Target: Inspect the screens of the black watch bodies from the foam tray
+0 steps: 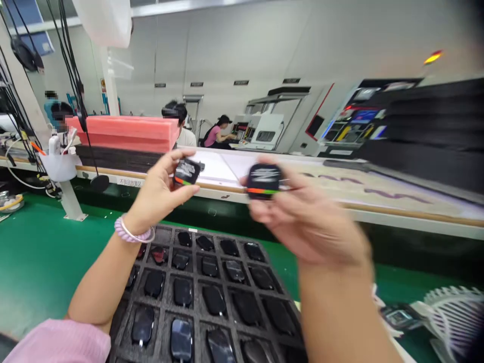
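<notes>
Raised above the tray (pixel 166 302) — left hand (pixel 159 194) and right hand (pixel 302 222), each pinching 1 black part (pixel 186 172).

No legible text or labels

Small part (pixel 186 172), left hand (pixel 159 194): black, white lettering, red-and-green stripe along one edge. Small part (pixel 263 180), right hand (pixel 302 217): black, white lettering, orange-and-green stripe. Foam tray (pixel 166 282), near: dark grey grid, each pocket with a glossy black piece (pixel 182 291). Worktop (pixel 38 252): green. Bracelet (pixel 132 233), left wrist: pale lilac. Sleeve (pixel 60 343), near left: pink. Foam stack (pixel 128 132), far left: salmon pink over black sheets. Cup (pixel 58 166), far left: white.
</notes>
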Available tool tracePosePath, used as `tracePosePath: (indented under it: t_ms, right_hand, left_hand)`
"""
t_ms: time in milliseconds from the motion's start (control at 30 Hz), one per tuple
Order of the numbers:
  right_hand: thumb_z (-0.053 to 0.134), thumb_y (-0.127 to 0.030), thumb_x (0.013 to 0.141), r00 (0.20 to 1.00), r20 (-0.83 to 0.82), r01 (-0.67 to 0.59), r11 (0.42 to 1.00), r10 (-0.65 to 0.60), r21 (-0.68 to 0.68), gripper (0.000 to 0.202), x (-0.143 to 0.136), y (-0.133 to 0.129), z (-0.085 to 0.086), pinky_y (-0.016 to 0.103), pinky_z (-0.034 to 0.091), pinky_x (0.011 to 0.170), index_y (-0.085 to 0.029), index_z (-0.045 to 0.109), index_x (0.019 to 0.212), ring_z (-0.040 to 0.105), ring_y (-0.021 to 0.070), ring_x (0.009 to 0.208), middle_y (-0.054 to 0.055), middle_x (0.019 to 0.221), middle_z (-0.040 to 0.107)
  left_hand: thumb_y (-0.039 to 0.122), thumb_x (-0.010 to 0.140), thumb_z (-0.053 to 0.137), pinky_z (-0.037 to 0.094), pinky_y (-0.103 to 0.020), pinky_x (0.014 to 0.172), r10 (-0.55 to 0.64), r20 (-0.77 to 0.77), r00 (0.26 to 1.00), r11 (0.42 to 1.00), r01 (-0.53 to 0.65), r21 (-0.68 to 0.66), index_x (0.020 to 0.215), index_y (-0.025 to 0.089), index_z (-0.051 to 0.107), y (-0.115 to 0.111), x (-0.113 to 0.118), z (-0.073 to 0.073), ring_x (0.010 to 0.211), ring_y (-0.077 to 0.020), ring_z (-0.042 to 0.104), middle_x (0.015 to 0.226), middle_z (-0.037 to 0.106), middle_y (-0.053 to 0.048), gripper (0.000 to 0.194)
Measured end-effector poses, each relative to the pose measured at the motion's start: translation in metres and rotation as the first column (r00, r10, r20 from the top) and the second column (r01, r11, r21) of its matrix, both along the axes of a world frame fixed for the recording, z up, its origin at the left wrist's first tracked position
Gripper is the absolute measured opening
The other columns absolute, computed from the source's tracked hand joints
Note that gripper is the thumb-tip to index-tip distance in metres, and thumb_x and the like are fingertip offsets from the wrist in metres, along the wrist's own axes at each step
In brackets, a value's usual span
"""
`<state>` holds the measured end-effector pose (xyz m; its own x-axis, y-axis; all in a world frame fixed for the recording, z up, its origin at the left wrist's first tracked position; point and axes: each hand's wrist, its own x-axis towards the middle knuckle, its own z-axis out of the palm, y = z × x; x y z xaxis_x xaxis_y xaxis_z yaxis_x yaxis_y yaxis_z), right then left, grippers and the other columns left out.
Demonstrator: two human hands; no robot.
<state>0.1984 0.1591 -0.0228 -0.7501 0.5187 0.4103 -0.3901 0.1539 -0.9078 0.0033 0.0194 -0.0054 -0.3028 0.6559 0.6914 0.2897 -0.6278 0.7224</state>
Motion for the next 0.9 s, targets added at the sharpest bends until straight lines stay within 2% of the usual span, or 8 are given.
tracePosePath:
  t_ms: [67,100,200,300,500,800,900]
  right_hand:
    - [0.085,-0.031,0.078,0.994,-0.02,-0.111,0.991,0.109,-0.076,0.058,-0.014,0.002,0.002,0.032,0.057,0.073,-0.029,0.06,0.13,0.067,0.0183,0.078,0.004,0.104,0.068]
    - [0.085,-0.028,0.075,0.988,-0.019,-0.151,0.981,0.15,-0.119,0.059,-0.022,0.003,0.0,0.032,0.057,0.075,-0.027,0.06,0.129,0.068,0.0192,0.08,0.004,0.102,0.069]
    - [0.081,-0.023,0.074,0.989,-0.008,-0.15,0.974,0.151,-0.167,0.06,-0.036,0.008,-0.009,0.032,0.056,0.077,-0.024,0.057,0.129,0.069,0.0201,0.085,0.005,0.101,0.069]
    - [0.079,-0.021,0.073,0.993,-0.02,-0.116,0.983,0.114,-0.145,0.057,-0.039,0.012,-0.015,0.03,0.054,0.072,-0.023,0.056,0.126,0.067,0.0179,0.079,0.003,0.095,0.067]
    - [0.078,-0.019,0.073,0.996,-0.039,-0.086,0.991,0.082,-0.103,0.052,-0.037,0.013,-0.014,0.028,0.051,0.068,-0.023,0.058,0.12,0.063,0.0155,0.073,0.0,0.09,0.064]
    - [0.078,-0.022,0.07,0.998,-0.054,-0.023,0.995,0.018,-0.094,0.051,-0.036,0.015,-0.014,0.03,0.049,0.068,-0.023,0.058,0.118,0.061,0.0158,0.069,0.0,0.087,0.063]
    - [0.08,-0.025,0.071,0.998,-0.059,-0.026,0.995,0.02,-0.099,0.05,-0.038,0.016,-0.015,0.027,0.049,0.065,-0.022,0.059,0.116,0.06,0.014,0.067,-0.001,0.086,0.063]
  left_hand:
    - [0.019,0.074,0.079,0.052,-0.022,0.07,-0.051,0.048,0.998,0.994,0.055,-0.095,0.123,0.019,0.055,0.022,0.002,-0.011,0.092,-0.0177,0.063,0.104,0.062,-0.006,0.055]
    - [0.018,0.074,0.077,0.052,-0.022,0.073,-0.078,0.073,0.994,0.988,0.087,-0.126,0.125,0.019,0.052,0.032,0.003,-0.017,0.092,-0.0172,0.063,0.105,0.062,-0.007,0.057]
    - [0.014,0.073,0.072,0.054,-0.023,0.079,-0.13,0.122,0.984,0.977,0.149,-0.156,0.129,0.019,0.049,0.048,0.006,-0.03,0.091,-0.0142,0.062,0.112,0.061,-0.008,0.061]
    - [0.014,0.073,0.071,0.054,-0.022,0.076,-0.145,0.12,0.982,0.975,0.162,-0.149,0.131,0.019,0.049,0.05,0.009,-0.032,0.084,-0.0117,0.062,0.108,0.061,-0.006,0.062]
    - [0.02,0.077,0.071,0.054,-0.02,0.063,-0.1,0.1,0.99,0.982,0.115,-0.15,0.128,0.018,0.051,0.049,0.009,-0.03,0.065,-0.0081,0.062,0.097,0.06,-0.003,0.054]
    - [0.019,0.079,0.064,0.059,-0.022,0.067,-0.143,0.229,0.963,0.968,0.184,-0.17,0.143,0.02,0.042,0.049,0.013,-0.03,0.07,-0.0122,0.07,0.104,0.062,-0.005,0.068]
    - [0.02,0.079,0.062,0.06,-0.022,0.066,-0.165,0.266,0.95,0.961,0.215,-0.171,0.139,0.017,0.046,0.049,0.014,-0.029,0.068,-0.0134,0.071,0.097,0.063,-0.004,0.062]
